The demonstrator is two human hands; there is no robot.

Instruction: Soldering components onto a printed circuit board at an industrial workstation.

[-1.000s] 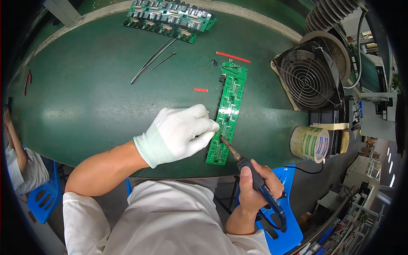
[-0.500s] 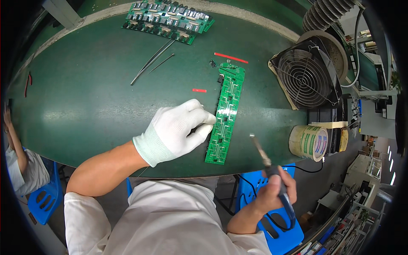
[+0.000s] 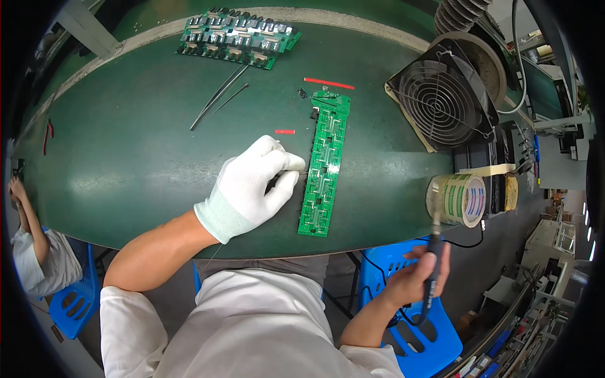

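Observation:
A long green circuit board point(image 3: 322, 170) lies on the green table, its near end angled slightly left. My left hand point(image 3: 249, 183), in a white glove, is closed in a pinch beside the board's left edge. A thin strand of solder wire point(image 3: 216, 252) trails below the left wrist, and its fine end barely shows at the fingertips. My bare right hand point(image 3: 417, 277) grips a soldering iron point(image 3: 432, 271) by its dark handle, off the table's near edge. The iron's blurred tip points up in front of a tape roll point(image 3: 455, 200).
Stacked populated circuit boards point(image 3: 236, 39) lie at the back, beside black cable ties point(image 3: 217, 97). Red strips point(image 3: 329, 83) are near the board. A fan with a round grille point(image 3: 438, 104) stands at right. Another person point(image 3: 41, 252) sits at far left; a blue chair point(image 3: 409, 321) is below.
My right hand has swung the soldering iron right, away from the board and up to the tape roll. My left hand keeps its pinch beside the board. The whole view has shifted slightly.

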